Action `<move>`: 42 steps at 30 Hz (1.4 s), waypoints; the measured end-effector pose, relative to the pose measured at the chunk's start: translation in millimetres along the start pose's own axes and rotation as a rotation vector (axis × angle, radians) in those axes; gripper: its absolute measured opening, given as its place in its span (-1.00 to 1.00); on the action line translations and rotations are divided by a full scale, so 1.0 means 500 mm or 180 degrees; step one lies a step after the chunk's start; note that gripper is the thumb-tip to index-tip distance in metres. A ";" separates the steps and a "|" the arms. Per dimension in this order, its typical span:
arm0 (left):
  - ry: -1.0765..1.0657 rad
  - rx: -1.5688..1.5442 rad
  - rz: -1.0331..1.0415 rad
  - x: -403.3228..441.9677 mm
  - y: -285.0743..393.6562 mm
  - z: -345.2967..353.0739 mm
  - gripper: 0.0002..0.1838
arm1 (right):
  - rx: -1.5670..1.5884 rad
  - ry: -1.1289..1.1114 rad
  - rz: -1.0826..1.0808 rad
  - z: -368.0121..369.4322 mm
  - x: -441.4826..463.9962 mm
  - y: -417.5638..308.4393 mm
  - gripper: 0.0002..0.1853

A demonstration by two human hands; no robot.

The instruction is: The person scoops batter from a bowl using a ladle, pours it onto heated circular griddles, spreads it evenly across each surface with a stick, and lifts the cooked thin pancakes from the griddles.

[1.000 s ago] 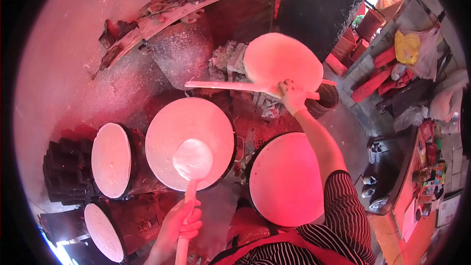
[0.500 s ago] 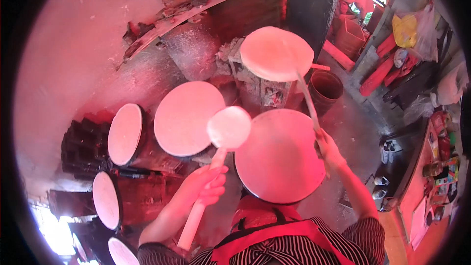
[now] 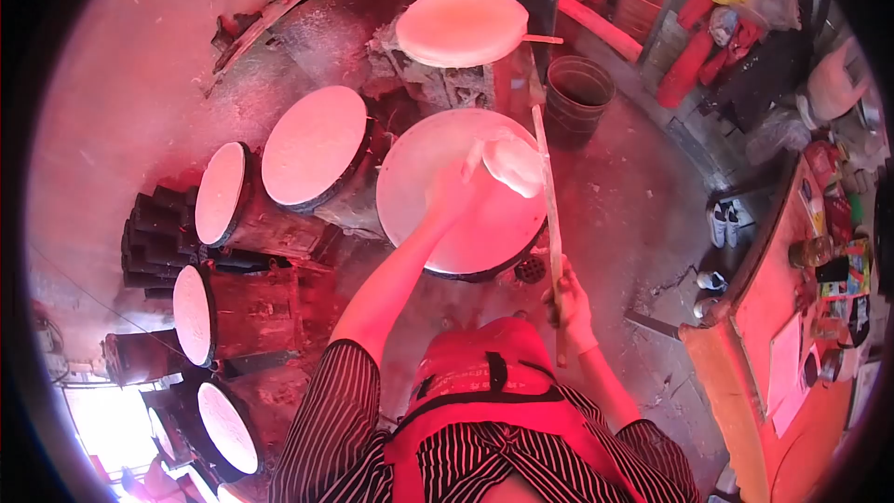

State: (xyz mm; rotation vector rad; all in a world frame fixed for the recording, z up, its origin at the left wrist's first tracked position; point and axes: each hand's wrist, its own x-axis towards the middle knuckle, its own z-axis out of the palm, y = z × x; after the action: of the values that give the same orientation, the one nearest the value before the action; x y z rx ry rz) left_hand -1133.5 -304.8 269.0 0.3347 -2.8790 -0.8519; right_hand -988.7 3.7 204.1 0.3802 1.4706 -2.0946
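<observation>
My left hand [image 3: 453, 194], blurred by motion, is closed round the handle of a ladle whose pale round bowl [image 3: 514, 166] is over the big round griddle [image 3: 419, 224] in front of me. In my right hand [image 3: 570, 309] is a long thin wooden stick [image 3: 549, 196], which stands nearly upright in view along the griddle's right edge. Beyond the griddle, a pale round disc [image 3: 463, 26] lies on top of a stone-like stand, with a short rod sticking out at its right.
More round griddles on stands [image 3: 315, 147] curve down the left side, by stacked dark blocks [image 3: 149, 240]. A metal bucket [image 3: 579, 95] is at the upper right. An orange table [image 3: 745, 354] with jars and packets stands at right, shoes [image 3: 723, 224] beside it.
The ladle has moved from left of the griddle to over its surface. The stick came away from the pale disc and is now beside the griddle. The view has shifted, too.
</observation>
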 end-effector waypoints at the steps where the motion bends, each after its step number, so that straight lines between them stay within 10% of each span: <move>1: 0.0122 -0.0068 -0.0147 0.000 0.024 -0.011 -0.85 | -0.0851 0.0333 -0.0533 0.010 -0.019 0.015 -0.42; 4: 0.0721 -0.0102 -0.0166 0.004 0.053 -0.039 -0.87 | -0.3263 0.1262 -0.2231 0.012 -0.043 0.037 -0.44; 7: 0.1639 0.0234 0.0438 0.030 0.021 -0.080 -0.91 | -0.3703 0.1418 -0.0649 0.083 -0.051 -0.002 -0.42; 10: 0.1983 0.0414 0.0678 0.026 0.028 -0.170 -0.95 | -0.2743 0.1144 -0.0563 0.170 0.014 -0.036 -0.44; 11: 0.2038 0.0242 0.0757 0.014 0.028 -0.197 -0.96 | -0.2381 0.1070 -0.1570 0.158 0.108 0.041 -0.42; 16: 0.1613 -0.0507 0.0047 -0.085 -0.042 -0.276 -0.88 | 0.0184 0.0180 -0.0082 0.249 0.090 -0.056 -0.49; 22: 0.0164 -0.2848 -0.1886 -0.384 -0.248 -0.283 -0.24 | 0.0609 0.1180 -0.0649 0.295 -0.007 0.113 -0.47; 30: 0.0951 -0.3725 -0.2604 -0.667 -0.332 -0.277 -0.42 | -0.0574 0.0571 -0.2000 0.456 0.300 0.090 -0.51; 32: 0.0876 -0.3835 -0.2932 -0.706 -0.371 -0.279 -0.44 | -0.0306 0.0210 -0.0520 0.492 0.188 -0.001 -0.50; 35: 0.0571 -0.4345 -0.2846 -0.760 -0.407 -0.288 -0.40 | -0.0618 -0.0239 -0.0201 0.417 0.070 -0.033 -0.49; 38: 0.0076 -0.5358 -0.2484 -0.792 -0.443 -0.301 -0.29 | -0.0311 0.0776 -0.0344 0.349 0.028 0.029 -0.51; 42: -0.0273 -0.5690 -0.3028 -0.797 -0.436 -0.285 -0.74 | -0.0568 0.0647 -0.0515 0.311 0.088 0.080 -0.54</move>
State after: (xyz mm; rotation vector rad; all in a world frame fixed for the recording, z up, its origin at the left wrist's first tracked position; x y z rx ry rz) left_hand -684.0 -459.9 247.4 1.2256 -0.8038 -2.8500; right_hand -988.8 -162.7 206.7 0.4274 1.8470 -2.0752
